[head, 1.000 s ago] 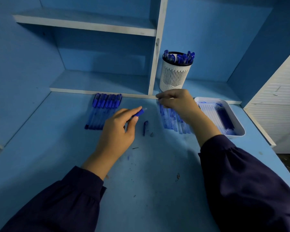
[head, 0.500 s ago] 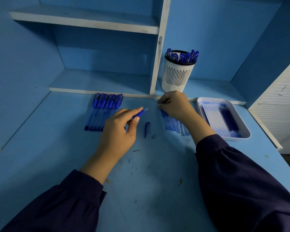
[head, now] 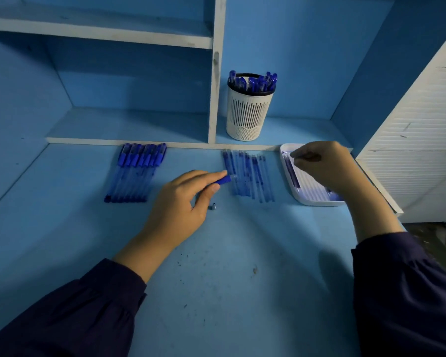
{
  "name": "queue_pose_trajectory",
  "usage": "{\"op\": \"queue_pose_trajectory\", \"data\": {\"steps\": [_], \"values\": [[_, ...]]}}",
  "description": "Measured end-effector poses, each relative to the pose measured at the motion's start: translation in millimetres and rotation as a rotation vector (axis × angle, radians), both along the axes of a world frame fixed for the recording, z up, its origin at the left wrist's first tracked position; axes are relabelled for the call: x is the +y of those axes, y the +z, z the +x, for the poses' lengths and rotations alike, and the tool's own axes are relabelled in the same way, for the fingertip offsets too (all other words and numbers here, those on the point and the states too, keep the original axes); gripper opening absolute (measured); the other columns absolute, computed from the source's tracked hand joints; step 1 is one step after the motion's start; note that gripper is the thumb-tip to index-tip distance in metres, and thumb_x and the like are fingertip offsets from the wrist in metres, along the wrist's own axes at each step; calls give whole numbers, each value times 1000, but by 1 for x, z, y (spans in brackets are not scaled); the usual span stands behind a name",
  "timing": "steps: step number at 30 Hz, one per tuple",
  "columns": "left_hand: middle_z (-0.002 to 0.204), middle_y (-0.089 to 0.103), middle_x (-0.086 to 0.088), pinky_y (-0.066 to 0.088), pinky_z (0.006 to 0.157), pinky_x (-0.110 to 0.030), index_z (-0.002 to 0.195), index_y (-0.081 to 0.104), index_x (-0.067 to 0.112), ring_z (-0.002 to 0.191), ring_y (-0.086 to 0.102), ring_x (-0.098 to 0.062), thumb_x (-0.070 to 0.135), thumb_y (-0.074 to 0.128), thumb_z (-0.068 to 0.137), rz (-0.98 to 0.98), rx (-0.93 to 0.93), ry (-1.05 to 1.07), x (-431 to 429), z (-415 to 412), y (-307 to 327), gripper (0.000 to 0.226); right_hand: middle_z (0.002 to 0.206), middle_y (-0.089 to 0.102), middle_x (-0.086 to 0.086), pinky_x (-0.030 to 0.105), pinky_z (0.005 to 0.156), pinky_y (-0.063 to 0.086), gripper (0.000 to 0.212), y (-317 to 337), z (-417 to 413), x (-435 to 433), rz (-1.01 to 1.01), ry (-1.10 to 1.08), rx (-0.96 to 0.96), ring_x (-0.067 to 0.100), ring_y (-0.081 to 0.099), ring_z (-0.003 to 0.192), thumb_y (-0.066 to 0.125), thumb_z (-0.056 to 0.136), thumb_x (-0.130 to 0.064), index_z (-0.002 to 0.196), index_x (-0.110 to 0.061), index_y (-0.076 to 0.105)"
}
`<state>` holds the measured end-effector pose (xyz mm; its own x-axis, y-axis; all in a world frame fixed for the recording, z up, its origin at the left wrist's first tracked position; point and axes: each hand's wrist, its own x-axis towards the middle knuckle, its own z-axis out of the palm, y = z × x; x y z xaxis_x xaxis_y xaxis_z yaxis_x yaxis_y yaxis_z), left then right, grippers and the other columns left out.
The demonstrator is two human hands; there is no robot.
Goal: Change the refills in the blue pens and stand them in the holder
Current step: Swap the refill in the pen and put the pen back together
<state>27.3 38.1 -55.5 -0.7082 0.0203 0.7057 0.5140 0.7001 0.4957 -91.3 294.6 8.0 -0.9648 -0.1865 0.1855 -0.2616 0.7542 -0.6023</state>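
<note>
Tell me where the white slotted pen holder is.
The white slotted pen holder stands on the low blue shelf, right of centre in the head view, beside the white upright divider.

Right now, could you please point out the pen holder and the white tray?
pen holder [head: 249, 112], head view, slatted white wall.
white tray [head: 317, 203], head view, near rim.

Blue table [head: 216, 292], white holder [head: 247, 112] with dark vertical slits and dotted base, clear pens [head: 135, 173] with blue caps, white tray [head: 303, 202], dark navy sleeves [head: 70, 318]
</note>
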Motion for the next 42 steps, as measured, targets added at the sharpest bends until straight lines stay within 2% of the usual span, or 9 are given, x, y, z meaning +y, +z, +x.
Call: {"op": "queue_pose_trajectory", "data": {"steps": [2, 6, 9, 13, 16, 26, 31, 35, 42], "values": [[100, 71, 1, 53, 72, -23, 117, 71, 9, 79, 62, -6, 7, 62, 94, -5, 10, -3, 5, -5, 2, 24, 88, 71, -5, 16, 73, 41, 17, -8, -1, 8, 38, -10, -54, 12, 63, 84, 67, 83, -10, 89, -23, 76], [99, 69, 4, 49, 74, -12, 117, 71, 8, 81, 55, 12, 8, 62, 95, -8, 20, -26, 12, -17, 3, 24, 84, 68, -9, 6, 63, 36, 21, -18, -3, 13, 75, -31, -113, 4, 57, 78, 65, 81, -10, 86, -28, 75], [101, 64, 11, 54, 69, -16, 119, 71, 8, 80, 54, 15, 12, 60, 96, 4, 5, -47, 15, -22, 2, 25, 82, 68, -7, 13, 65, 38, 15, -20, -3, 15, 44, -52, -112, 10, 60, 82, 67, 81, -11, 84, -23, 75], [101, 69, 3, 56, 59, -32, 121, 69, 9, 70, 62, -7, 14, 59, 97, 42, -17, -58, 12, -19, 1, 27, 82, 69, -6, 17, 70, 39, 11, -22, -2, 17, 5, -55, -106, 12, 62, 85, 69, 82, -14, 85, -24, 73], [99, 69, 0, 55, 54, -37, 122, 69, 12, 64, 60, -26, 16, 59, 97, 48, -39, -58, 11, -18, 0, 27, 82, 70, -9, 5, 61, 38, 17, -21, 0, 18, 8, -14, -134, 5, 61, 79, 67, 83, -15, 86, -31, 73], [100, 69, 1, 54, 58, -35, 122, 69, 11, 64, 60, -14, 21, 56, 98, 24, -64, -67, 11, -17, 1, 29, 72, 64, -16, -1, 54, 35, 21, -19, 3, 15, 42, -44, -144, 0, 57, 70, 64, 83, -8, 86, -24, 76], [104, 69, 3, 56, 63, -27, 123, 68, 10, 77, 60, 3, 20, 58, 97, 12, -61, -59, 10, -17, 0, 29, 83, 68, -3, 21, 73, 43, 16, -20, 6, 10, 89, -91, -125, 15, 62, 86, 65, 84, -9, 91, -17, 76], [104, 69, 3, 56, 65, -25, 123, 68, 10, 78, 58, 8, 23, 56, 99, 5, -54, -63, 10, -18, 0, 30, 92, 72, 0, 35, 82, 54, 23, -23, 5, 8, 86, -159, -145, 23, 65, 90, 61, 83, -9, 81, -30, 70], [93, 70, 3, 54, 61, -36, 122, 67, 10, 68, 65, -16, 17, 59, 96, 71, -40, -43, 11, -13, 1, 29, 74, 65, -7, 33, 78, 51, 28, -12, 19, -4, -517, -111, -149, 10, 57, 68, 62, 86, -3, 97, -25, 73]]}}
